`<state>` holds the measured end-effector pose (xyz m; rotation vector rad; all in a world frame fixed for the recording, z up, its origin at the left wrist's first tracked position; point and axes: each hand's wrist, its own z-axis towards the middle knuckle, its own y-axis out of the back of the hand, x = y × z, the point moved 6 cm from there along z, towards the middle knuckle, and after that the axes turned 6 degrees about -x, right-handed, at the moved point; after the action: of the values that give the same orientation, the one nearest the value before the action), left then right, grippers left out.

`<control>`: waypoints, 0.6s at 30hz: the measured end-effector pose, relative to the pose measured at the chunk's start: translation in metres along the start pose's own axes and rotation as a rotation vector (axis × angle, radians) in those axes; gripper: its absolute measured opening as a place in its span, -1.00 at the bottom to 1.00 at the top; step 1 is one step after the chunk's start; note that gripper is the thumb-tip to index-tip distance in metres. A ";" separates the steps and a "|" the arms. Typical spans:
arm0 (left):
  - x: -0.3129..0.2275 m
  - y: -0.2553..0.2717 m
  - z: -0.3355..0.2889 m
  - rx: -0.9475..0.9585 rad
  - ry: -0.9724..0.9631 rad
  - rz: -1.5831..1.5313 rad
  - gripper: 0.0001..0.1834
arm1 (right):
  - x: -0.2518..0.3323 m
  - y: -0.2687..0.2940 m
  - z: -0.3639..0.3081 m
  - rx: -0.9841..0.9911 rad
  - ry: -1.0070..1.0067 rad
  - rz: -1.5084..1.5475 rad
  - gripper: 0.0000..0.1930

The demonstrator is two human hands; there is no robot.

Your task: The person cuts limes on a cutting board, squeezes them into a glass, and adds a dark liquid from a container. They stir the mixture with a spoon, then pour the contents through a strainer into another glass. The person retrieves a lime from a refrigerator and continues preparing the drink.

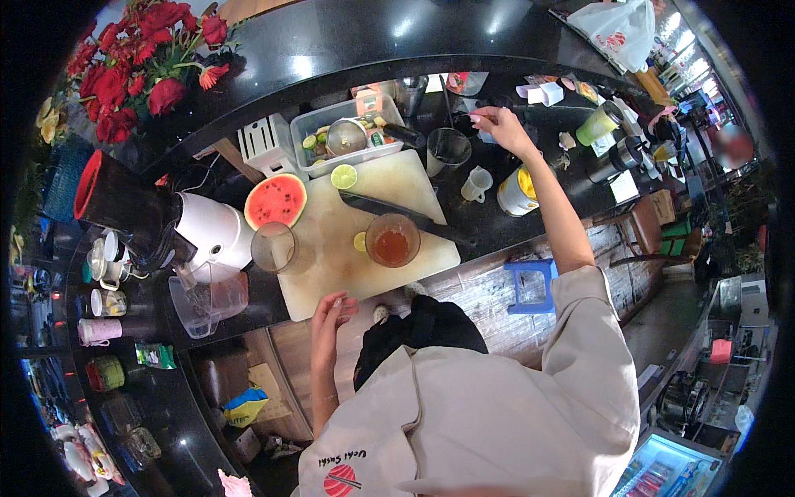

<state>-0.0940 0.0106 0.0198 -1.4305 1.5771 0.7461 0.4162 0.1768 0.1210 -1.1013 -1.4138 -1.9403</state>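
Note:
My right hand (pixel 500 129) reaches over the dark counter, past a tall dark-rimmed clear container (pixel 448 152). Its fingertips are pinched together; what they hold, if anything, is too small to make out. Just off the near edge of the cutting board (pixel 319 286) hangs my left hand (pixel 331 316), loosely bent and holding nothing. A glass of reddish-orange drink (pixel 392 241) stands on the board beside a small lime piece (pixel 359 241). Behind it lie a long black knife (pixel 397 214) and a lime half (pixel 344 176). An empty glass (pixel 274 248) and a cut watermelon (pixel 276 201) are at the left.
A clear bin (pixel 306 124) with fruit pieces and a metal strainer stands behind the board. On the left are a white and black juicer (pixel 214 232) and a clear pitcher (pixel 207 302). A small measuring jug (pixel 476 184) and a white-yellow can (pixel 517 192) stand at the right.

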 end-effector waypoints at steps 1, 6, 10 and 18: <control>-0.002 -0.002 0.001 0.011 -0.015 0.005 -0.70 | 0.004 0.002 -0.004 -0.038 0.038 0.015 -0.62; -0.002 -0.005 0.004 0.017 -0.004 -0.002 -0.69 | 0.024 0.013 -0.030 -0.197 0.181 -0.230 -0.72; 0.000 -0.004 0.002 0.022 -0.004 0.018 -0.67 | 0.046 0.007 -0.053 -0.288 0.425 -0.453 -0.77; -0.002 0.004 -0.005 -0.006 -0.030 0.018 -0.65 | 0.042 -0.002 -0.085 -0.404 0.435 -0.621 -0.78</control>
<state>-0.0986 0.0078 0.0233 -1.4043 1.5680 0.7805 0.3644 0.1008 0.1432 -0.3356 -1.2303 -2.7811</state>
